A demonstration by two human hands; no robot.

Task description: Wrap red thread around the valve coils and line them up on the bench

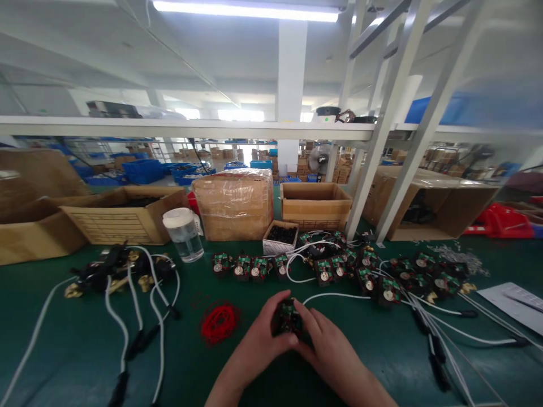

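Note:
Both my hands meet low in the middle of the green table (76, 350). My left hand (265, 333) and my right hand (324, 342) are closed round one small black module with a green circuit board (288, 317), held just above the tabletop. A white cable (339, 295) runs from it to the right. A red bundle of thin ties (219, 323) lies just left of my left hand. Beyond my hands stands a row of similar modules (250, 267), and a larger heap of them with white cables (373, 274) spreads to the right.
A clear plastic jar with a white lid (184, 234) stands at the left. Brass-fitted parts with white cables (114, 271) lie far left. Cardboard boxes (316, 203), a taped parcel (233, 203) and a small white box of black parts (280, 236) line the back. White frame posts (382, 169) rise at right. Paper (513, 302) lies far right.

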